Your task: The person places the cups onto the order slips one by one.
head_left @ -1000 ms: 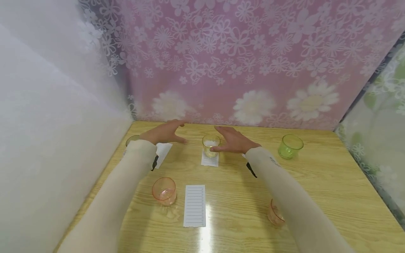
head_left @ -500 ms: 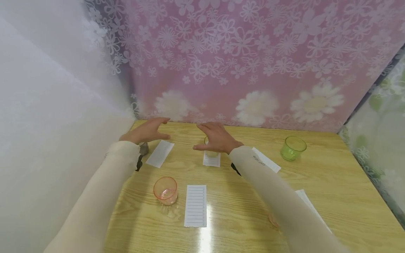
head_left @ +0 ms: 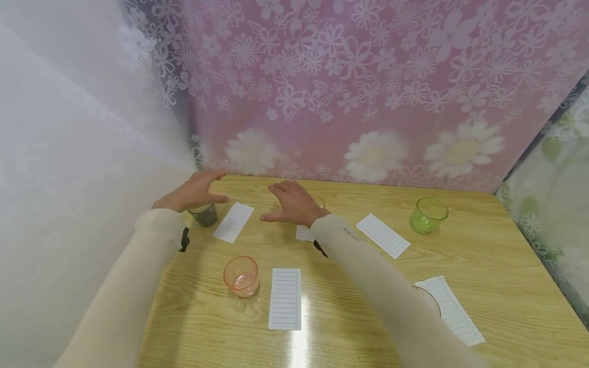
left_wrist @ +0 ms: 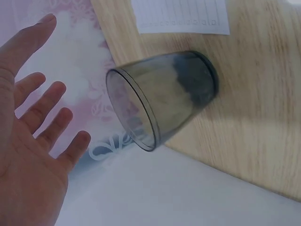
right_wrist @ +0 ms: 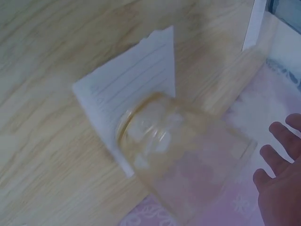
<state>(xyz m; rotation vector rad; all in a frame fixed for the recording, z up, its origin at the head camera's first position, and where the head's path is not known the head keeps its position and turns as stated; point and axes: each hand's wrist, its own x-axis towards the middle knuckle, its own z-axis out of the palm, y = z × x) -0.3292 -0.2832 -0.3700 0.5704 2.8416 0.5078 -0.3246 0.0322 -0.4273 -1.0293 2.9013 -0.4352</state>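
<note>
Apparently left hand [head_left: 189, 192] and right hand [head_left: 293, 205] have a loose, empty grip since grey cup [left_wrist: 169, 89] and yellow cup [right_wrist: 164, 146] stand unaided

A clear yellow glass [right_wrist: 181, 150], somewhat blurred, takes up the middle, its base on a white paper [right_wrist: 124, 82] and its mouth toward the lower right. The paper is lined, with one ragged edge. Both are on a wood-grained counter [right_wrist: 42, 155]. At the right border the fingers [right_wrist: 274, 161] are spread a little and bent slightly, near the glass's rim with a gap between. Pink cloth [right_wrist: 244, 205] with white patterns lies behind. A white strip [right_wrist: 254, 26] shows at the top right.
</note>
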